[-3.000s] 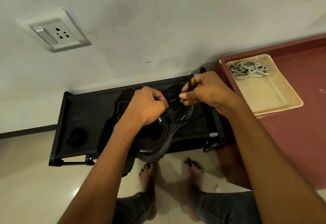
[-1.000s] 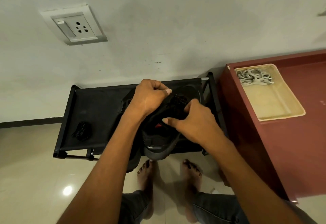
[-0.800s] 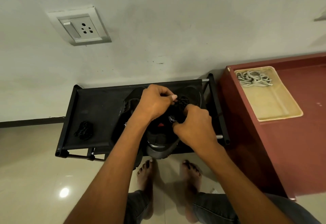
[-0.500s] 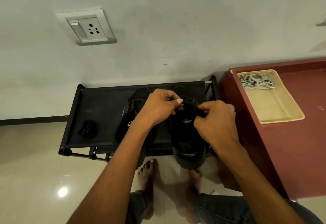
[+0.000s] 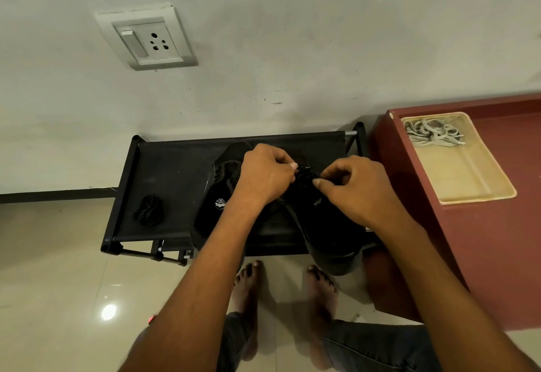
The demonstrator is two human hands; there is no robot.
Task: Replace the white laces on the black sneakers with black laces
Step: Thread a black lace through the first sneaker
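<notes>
A low black fabric-topped shoe rack (image 5: pixel 175 172) with a dark tubular frame stands on the glossy beige tiled floor (image 5: pixel 58 298), its back against the pale wall. On its top lie a small coiled bundle of black laces (image 5: pixel 147 210) near the left end, and two black sneakers side by side: the left sneaker (image 5: pixel 218 196) lying along the fabric, the right sneaker (image 5: pixel 328 225) with its end hanging over the front edge. Just beside the rack on the right stands a dark red desk (image 5: pixel 497 240) carrying a shallow cream plastic tray (image 5: pixel 474 193), with a tangle of white laces (image 5: pixel 431 134) in its far corner.
</notes>
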